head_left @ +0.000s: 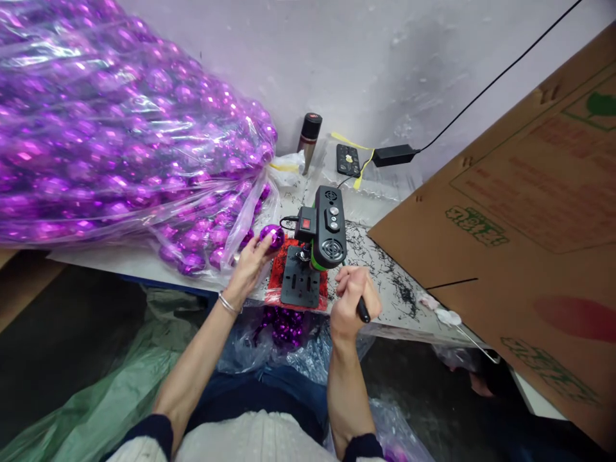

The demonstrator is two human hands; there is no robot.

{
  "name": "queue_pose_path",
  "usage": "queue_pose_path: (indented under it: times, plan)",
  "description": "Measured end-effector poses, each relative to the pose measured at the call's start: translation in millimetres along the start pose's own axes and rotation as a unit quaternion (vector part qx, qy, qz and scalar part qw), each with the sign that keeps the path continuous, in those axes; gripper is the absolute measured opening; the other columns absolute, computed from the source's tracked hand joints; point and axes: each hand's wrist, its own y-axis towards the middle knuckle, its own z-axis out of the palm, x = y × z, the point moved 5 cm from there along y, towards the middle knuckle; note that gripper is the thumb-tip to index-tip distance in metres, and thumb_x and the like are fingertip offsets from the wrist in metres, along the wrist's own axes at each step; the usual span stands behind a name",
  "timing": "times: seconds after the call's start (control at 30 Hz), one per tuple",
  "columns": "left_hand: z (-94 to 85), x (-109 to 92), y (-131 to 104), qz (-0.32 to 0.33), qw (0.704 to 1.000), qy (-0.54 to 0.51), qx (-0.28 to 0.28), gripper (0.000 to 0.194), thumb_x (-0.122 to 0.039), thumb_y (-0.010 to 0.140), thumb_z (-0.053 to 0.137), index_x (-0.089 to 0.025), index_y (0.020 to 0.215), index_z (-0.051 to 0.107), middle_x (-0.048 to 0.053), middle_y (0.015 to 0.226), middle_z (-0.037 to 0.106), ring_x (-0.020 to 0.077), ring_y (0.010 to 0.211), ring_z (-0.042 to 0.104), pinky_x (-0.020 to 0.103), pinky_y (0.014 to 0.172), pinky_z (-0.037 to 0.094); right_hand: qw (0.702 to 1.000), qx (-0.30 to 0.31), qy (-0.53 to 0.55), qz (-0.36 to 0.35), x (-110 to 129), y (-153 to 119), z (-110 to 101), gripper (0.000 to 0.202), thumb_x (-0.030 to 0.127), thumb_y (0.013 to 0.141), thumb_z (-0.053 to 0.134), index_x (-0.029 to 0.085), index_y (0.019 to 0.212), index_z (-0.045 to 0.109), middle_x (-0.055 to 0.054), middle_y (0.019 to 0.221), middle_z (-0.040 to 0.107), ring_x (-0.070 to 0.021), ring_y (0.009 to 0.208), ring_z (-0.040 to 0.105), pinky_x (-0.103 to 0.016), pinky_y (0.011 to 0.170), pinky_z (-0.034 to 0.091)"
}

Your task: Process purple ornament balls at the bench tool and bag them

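Between the fingertips of my left hand [251, 263] is a shiny purple bauble [272, 237], held just left of a small black machine [330, 224]. The machine has round grilles, knobs and a green lower edge, and stands on a slotted dark base plate [301, 277]. Under the plate lies a red mat [276, 276]. My right hand [355, 301] is closed around a black handle [364, 312] at the machine's right front; its lower end shows below the fist. Whether the handle joins the machine is hidden by my fingers.
A large clear bag of purple baubles [120, 141] fills the left side. More baubles [283, 326] sit in plastic below the table edge. Behind are a thermos [309, 138], a phone [347, 159] and a power adapter [394, 155]. A cardboard box [510, 224] stands right; black shreds [385, 269] litter the table.
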Motion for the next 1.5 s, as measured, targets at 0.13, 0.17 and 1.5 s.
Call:
queue_pose_path:
  times: [0.13, 0.17, 1.5]
  plan:
    - [-1.9, 27, -21, -0.066, 0.996, -0.065, -0.010, 0.042, -0.040, 0.083, 0.095, -0.018, 0.112, 0.074, 0.007, 0.108, 0.083, 0.0220, 0.100, 0.081, 0.043, 0.106, 0.064, 1.000, 0.011, -0.006, 0.019, 3, 5, 1, 0.050, 0.035, 0.114, 0.047, 0.025, 0.064, 0.047, 0.004, 0.061, 0.050, -0.0131, 0.062, 0.058, -0.031, 0.063, 0.043]
    - [-2.3, 30, -21, -0.072, 0.995, -0.073, -0.012, 0.040, -0.040, 0.084, 0.094, -0.019, 0.111, 0.074, 0.006, 0.106, 0.083, 0.0218, 0.099, 0.081, 0.044, 0.105, 0.064, 1.000, 0.012, -0.008, 0.017, 3, 4, 0, 0.051, 0.035, 0.114, 0.046, 0.025, 0.064, 0.046, 0.004, 0.061, 0.050, -0.0133, 0.063, 0.059, -0.031, 0.063, 0.043]
    - [23.5, 82, -44, 0.225, 0.877, 0.408, 0.117, 0.062, -0.055, 0.086, 0.088, -0.024, 0.137, 0.070, 0.015, 0.139, 0.076, 0.0393, 0.136, 0.069, 0.058, 0.123, 0.048, 0.999, 0.036, -0.018, -0.014, -5, -9, -4, 0.042, 0.025, 0.112, 0.046, 0.024, 0.071, 0.053, 0.002, 0.071, 0.063, -0.0133, 0.068, 0.063, -0.031, 0.066, 0.048]
